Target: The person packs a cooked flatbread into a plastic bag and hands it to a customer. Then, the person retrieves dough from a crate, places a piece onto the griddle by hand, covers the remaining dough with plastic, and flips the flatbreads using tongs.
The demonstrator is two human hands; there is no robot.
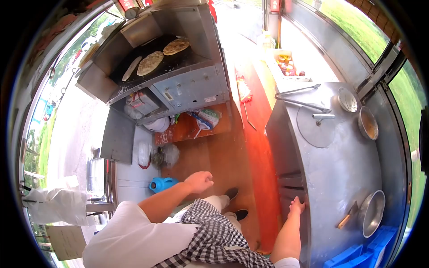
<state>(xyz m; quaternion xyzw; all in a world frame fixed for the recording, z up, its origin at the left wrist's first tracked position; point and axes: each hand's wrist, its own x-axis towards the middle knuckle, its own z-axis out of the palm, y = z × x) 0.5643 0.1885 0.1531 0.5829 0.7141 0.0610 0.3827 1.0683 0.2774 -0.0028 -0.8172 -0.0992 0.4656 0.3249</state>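
Note:
My left hand [199,181] hangs over the floor in front of my body, fingers loosely curled, and I see nothing in it. Below its forearm is a blue plastic jug [162,184]. My right hand [296,206] is at the front side of the steel counter [344,165], by a dark gap in the cabinet face [289,182]. Its fingers are bent at that edge; what they grip is too small to tell. On the counter near this hand lie a wooden-handled scraper [347,216] and a steel bowl [372,213].
Flatbreads [150,63] lie on a dark griddle [129,58] at the upper left. The counter's far end bears tongs [304,99], a round lid [315,126] and small bowls [368,123]. A box of bottles [290,67] stands behind. Blue crates [362,254] sit at lower right.

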